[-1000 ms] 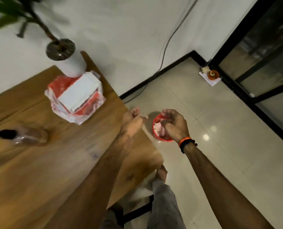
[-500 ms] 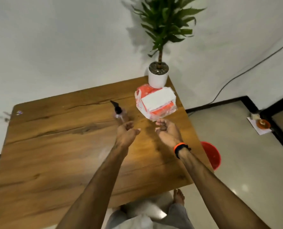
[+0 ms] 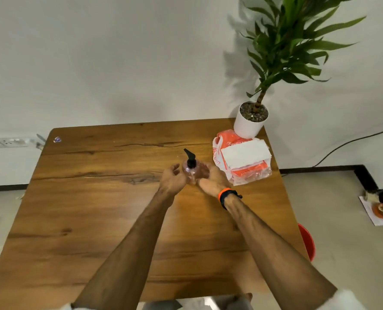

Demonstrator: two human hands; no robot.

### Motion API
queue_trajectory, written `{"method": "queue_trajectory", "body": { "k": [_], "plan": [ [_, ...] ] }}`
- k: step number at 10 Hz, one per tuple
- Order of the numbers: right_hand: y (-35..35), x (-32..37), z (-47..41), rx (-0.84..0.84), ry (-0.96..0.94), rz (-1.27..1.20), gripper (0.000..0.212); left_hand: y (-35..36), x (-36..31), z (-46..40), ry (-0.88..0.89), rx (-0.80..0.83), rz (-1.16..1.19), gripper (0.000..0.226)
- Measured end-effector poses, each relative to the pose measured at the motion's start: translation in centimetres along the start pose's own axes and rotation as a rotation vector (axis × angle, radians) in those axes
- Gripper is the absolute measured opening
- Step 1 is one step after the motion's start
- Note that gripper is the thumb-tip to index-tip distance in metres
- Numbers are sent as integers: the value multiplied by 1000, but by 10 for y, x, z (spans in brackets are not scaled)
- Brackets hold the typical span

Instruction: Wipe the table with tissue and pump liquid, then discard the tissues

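Observation:
A clear pinkish pump bottle (image 3: 192, 172) with a black pump head stands upright on the wooden table (image 3: 96, 220), right of its middle. My left hand (image 3: 172, 180) is close against the bottle's left side with its fingers apart. My right hand (image 3: 213, 181), with an orange and black wristband, curls its fingers around the bottle's right side. An orange and clear plastic tissue pack (image 3: 244, 158) with white tissues on top lies just right of my right hand. A red bin (image 3: 308, 243) stands on the floor by the table's right edge, mostly hidden by my right arm and the table.
A white pot with a green plant (image 3: 251, 121) stands at the table's far right corner, behind the tissue pack. A small sticker (image 3: 57, 139) marks the far left corner. An orange object on paper (image 3: 382, 211) lies on the floor at the right. A cable runs along the right wall.
One second ago my right hand was over the red bin on the floor. The view swung back to the table and both hands reached forward to the pump bottle.

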State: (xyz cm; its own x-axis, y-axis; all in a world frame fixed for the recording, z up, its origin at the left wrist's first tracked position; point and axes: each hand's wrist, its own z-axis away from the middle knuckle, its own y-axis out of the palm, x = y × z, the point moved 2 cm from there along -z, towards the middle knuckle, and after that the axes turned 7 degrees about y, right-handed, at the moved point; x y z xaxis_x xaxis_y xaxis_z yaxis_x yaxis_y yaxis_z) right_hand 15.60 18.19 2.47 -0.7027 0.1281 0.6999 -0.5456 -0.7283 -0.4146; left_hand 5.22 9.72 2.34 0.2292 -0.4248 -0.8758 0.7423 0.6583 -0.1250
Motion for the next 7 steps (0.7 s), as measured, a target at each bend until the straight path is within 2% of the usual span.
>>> {"method": "queue_trajectory", "body": {
  "k": [2,3,4,5,7],
  "plan": [
    [-2,-3,-11,-12,15,-59,61,11,9,-13,-24,8,142,54],
    [-14,-6,-16,-46,14,-63,57,23,11,-19,-41,10,169,56],
    [-29,-9,-21,-77,24,-73,56,40,6,-23,-37,38,145,47],
    [-43,-14,-25,-94,25,-78,53,55,2,-29,-32,84,150,55],
    [-58,-13,-26,-71,13,-4,69,51,-12,-22,-32,116,-21,55]
  ]
}}
